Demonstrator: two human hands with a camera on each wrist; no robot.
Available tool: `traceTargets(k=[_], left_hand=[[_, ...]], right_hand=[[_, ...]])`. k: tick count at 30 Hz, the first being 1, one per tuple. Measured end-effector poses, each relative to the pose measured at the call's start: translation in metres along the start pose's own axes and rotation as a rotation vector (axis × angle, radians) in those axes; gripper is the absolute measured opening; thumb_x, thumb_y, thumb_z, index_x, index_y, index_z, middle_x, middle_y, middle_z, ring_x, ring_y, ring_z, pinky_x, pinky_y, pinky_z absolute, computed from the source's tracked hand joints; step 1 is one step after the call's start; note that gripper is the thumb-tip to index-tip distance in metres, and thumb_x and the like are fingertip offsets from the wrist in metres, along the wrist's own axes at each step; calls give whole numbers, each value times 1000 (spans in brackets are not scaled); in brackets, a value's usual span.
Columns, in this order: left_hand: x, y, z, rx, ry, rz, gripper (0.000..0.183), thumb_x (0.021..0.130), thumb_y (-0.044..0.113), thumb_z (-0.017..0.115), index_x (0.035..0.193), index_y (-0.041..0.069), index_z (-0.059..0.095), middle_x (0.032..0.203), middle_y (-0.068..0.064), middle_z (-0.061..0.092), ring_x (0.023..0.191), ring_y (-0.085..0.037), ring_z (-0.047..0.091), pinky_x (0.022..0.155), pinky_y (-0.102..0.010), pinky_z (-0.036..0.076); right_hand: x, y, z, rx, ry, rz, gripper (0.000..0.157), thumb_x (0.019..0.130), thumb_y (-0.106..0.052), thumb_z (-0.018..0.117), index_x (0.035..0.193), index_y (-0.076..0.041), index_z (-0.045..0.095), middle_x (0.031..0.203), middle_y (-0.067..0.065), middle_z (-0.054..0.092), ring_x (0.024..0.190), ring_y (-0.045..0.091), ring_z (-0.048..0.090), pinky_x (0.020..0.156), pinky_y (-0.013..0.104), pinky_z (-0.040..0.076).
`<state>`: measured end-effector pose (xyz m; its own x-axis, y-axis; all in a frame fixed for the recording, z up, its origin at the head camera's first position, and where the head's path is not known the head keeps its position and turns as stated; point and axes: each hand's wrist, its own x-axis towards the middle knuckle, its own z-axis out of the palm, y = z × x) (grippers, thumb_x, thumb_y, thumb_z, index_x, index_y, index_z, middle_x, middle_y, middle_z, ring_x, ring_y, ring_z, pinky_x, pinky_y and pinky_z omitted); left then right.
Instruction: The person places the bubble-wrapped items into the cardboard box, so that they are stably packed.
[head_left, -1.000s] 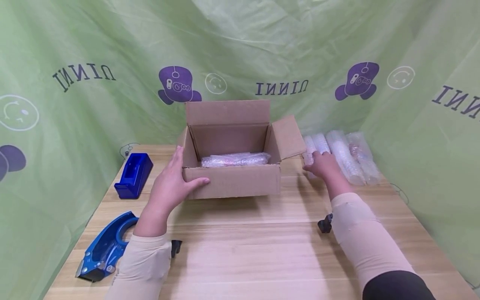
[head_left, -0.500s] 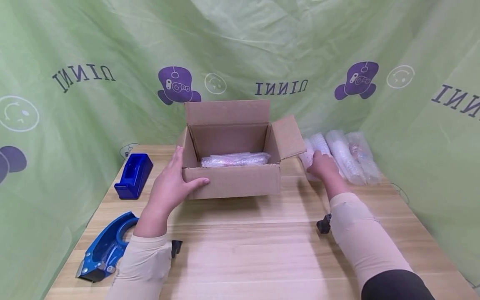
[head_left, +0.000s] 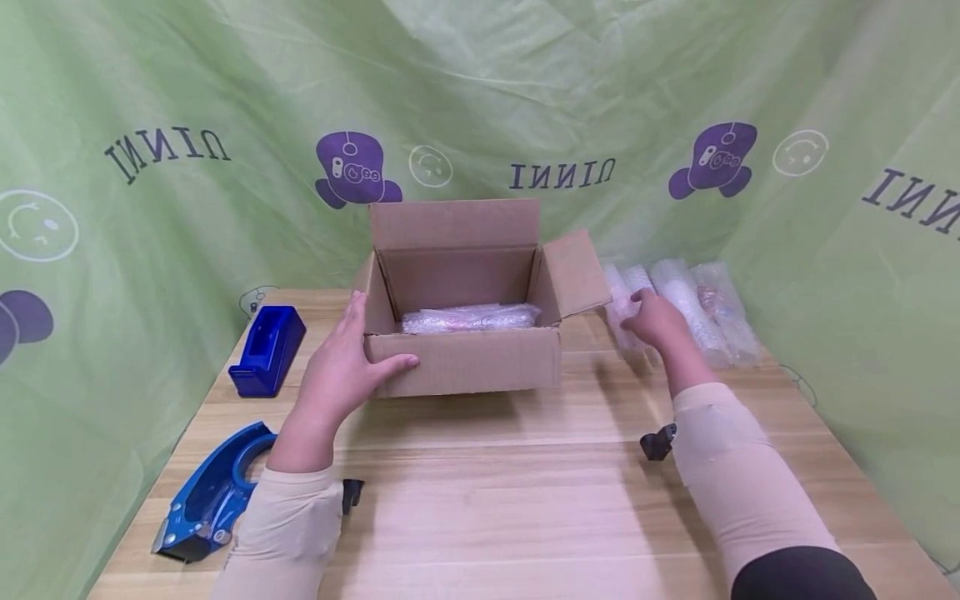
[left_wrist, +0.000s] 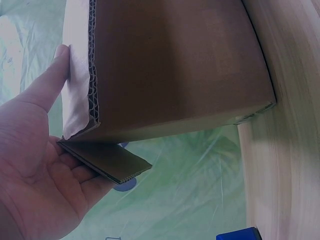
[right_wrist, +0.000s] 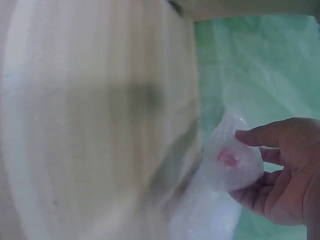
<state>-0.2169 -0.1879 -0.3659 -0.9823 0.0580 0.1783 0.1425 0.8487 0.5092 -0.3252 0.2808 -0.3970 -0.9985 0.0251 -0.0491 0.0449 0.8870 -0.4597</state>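
An open cardboard box (head_left: pixel 465 362) stands at mid-table with a bubble-wrapped bundle (head_left: pixel 468 319) inside. My left hand (head_left: pixel 337 371) holds its front left corner, thumb on the front flap (left_wrist: pixel 77 90) and fingers behind the small side flap (left_wrist: pixel 110 160). To the box's right, my right hand (head_left: pixel 660 323) grips the near end of a bubble-wrapped roll (right_wrist: pixel 232 162), thumb on one side and fingers on the other. Something red shows through that roll's wrap. Its far part is partly hidden by the hand in the head view.
More bubble-wrapped rolls (head_left: pixel 686 304) lie side by side at the back right. On the left are a blue tape dispenser (head_left: pixel 267 350) and a blue hand-held tape gun (head_left: pixel 206 500). A green printed curtain (head_left: pixel 465 100) hangs behind the wooden table (head_left: pixel 480 517).
My right hand has shifted among the rolls, first forward, then slightly back and to the right, and now grips a roll's end. My left hand and the box stay put.
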Motion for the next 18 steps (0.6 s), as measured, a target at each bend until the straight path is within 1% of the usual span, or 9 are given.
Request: traceTargets(k=[5, 9, 12, 14, 18], left_hand=[[0, 0, 0, 1, 0, 1, 125, 73, 76, 66, 159, 13, 1, 166, -9, 3, 147, -42, 21, 114, -60, 27], [0, 0, -1, 0, 3, -2, 125, 72, 76, 66, 159, 13, 1, 166, -10, 3, 147, -42, 21, 114, -60, 27], [-1, -1, -1, -3, 2, -1, 126, 72, 76, 66, 159, 13, 2, 165, -11, 4, 147, -43, 22, 114, -60, 27], [0, -1, 0, -5, 1, 0, 126, 72, 76, 66, 159, 13, 2, 165, -10, 4, 147, -42, 22, 114, -60, 27], [-1, -1, 0, -8, 4, 1, 125, 72, 76, 66, 159, 13, 2, 165, -10, 4, 147, -43, 22, 114, -60, 27]], right_hand=[[-3, -4, -20, 34, 29, -27, 61, 89, -17, 61, 141, 6, 40, 136, 34, 49, 123, 52, 47, 103, 62, 38], [-6, -11, -35, 119, 57, -47, 61, 90, -13, 61, 143, 5, 39, 140, 35, 44, 126, 52, 44, 104, 63, 36], [-12, -17, -48, 204, 68, -58, 62, 91, -11, 60, 146, 5, 36, 143, 35, 40, 128, 52, 42, 104, 64, 37], [-16, -21, -56, 236, 87, -71, 63, 92, -11, 60, 147, 4, 35, 145, 35, 39, 129, 52, 41, 103, 64, 38], [-25, -33, -74, 241, 148, -99, 62, 93, -13, 61, 148, 0, 36, 146, 29, 42, 130, 48, 43, 103, 63, 39]])
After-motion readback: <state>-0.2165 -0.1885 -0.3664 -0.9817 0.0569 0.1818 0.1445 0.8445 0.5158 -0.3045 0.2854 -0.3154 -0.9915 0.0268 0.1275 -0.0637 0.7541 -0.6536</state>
